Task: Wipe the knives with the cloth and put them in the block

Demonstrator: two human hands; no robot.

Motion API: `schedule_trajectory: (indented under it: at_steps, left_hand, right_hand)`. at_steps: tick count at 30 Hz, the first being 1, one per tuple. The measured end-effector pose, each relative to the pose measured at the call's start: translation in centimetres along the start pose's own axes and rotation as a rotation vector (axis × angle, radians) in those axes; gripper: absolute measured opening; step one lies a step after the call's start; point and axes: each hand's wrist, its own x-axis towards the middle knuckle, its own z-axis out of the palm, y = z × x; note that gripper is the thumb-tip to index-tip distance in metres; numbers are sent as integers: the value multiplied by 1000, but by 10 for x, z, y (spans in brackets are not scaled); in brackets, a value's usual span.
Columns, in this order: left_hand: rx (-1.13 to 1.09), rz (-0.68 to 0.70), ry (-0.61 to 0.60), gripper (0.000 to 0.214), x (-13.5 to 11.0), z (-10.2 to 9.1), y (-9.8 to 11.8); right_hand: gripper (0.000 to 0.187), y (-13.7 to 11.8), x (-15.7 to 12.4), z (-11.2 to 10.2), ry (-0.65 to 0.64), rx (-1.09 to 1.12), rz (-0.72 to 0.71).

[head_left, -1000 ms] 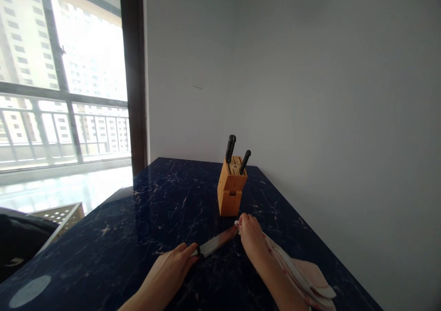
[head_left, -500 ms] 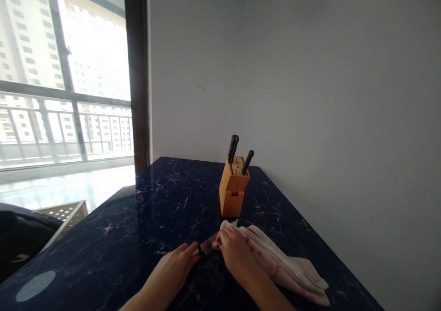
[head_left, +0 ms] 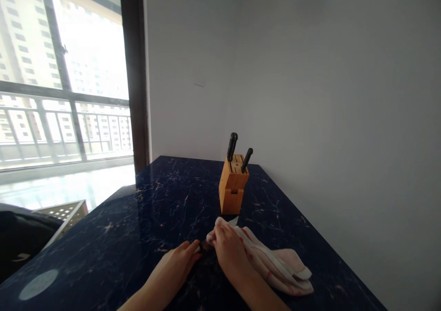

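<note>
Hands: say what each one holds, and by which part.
The left hand holds a knife by its handle; the right hand grips a towel around the blade.

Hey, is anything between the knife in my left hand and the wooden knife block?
Only your right hand and the white red-striped cloth, both on the blade of the black-handled kitchen knife. Past the blade's tip, nothing visible stands before the light wooden knife block.
</note>
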Motion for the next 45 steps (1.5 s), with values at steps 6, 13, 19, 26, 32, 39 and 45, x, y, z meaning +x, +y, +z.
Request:
schedule_trajectory:
  at_steps: [6, 13, 19, 26, 32, 39, 45]
  left_hand:
    - [-6, 15, 3, 32, 2, 2, -2]
    - [6, 9, 6, 35, 1, 3, -4]
    - [-7, 19, -5, 34, 0, 3, -1]
    - [-27, 27, 3, 36, -1, 4, -2]
    - [-45, 15, -9, 35, 0, 3, -1]
    - [-57, 0, -6, 33, 3, 4, -3]
    - [-68, 26, 0, 31, 2, 6, -4]
  right_hand:
    - [18, 0, 0, -2, -5, 33, -57]
    - [21, 29, 10, -9, 2, -112, 102]
    - [20, 67, 14, -19, 31, -188, 221]
    - [20, 75, 14, -16, 34, -237, 249]
    - [23, 64, 14, -19, 15, -256, 205]
    - [21, 17, 0, -4, -37, -147, 8]
    - [18, -2, 0, -3, -29, 1, -75]
